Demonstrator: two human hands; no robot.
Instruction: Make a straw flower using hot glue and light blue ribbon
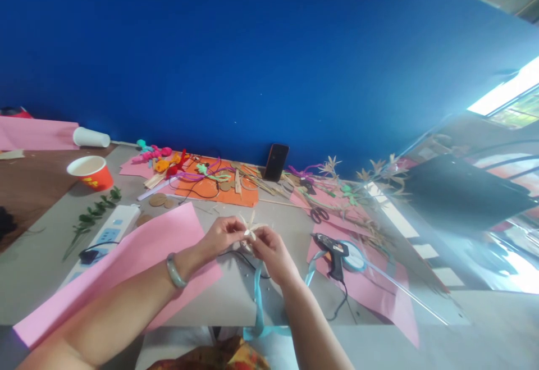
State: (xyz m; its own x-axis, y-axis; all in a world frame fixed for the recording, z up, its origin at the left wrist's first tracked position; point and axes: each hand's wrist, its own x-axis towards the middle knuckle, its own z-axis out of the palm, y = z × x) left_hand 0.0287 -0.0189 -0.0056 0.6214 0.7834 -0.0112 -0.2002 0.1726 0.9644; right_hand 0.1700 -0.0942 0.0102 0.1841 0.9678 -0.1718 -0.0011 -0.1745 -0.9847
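Note:
Over the middle of the table, my left hand (pixel 223 235) and my right hand (pixel 269 249) meet, fingertips pinched on a small pale flower-like piece (pixel 250 229) with thin petals or strips spreading upward. Its lower part is hidden behind my fingers. A light blue ribbon (pixel 258 297) hangs below my hands, over the table's front edge. To the right of my right hand lies a black glue gun (pixel 334 252) on pink paper, beside a roll of blue ribbon (pixel 353 256). A bracelet (pixel 176 270) circles my left wrist.
Pink paper (pixel 168 246) and a power strip (pixel 112 227) lie at left, near a red paper cup (pixel 90 172) and a leafy sprig (pixel 96 210). At the back, a phone (pixel 277 162) leans on the blue wall. Scissors (pixel 319 214) and dried stems (pixel 379 173) are to the right.

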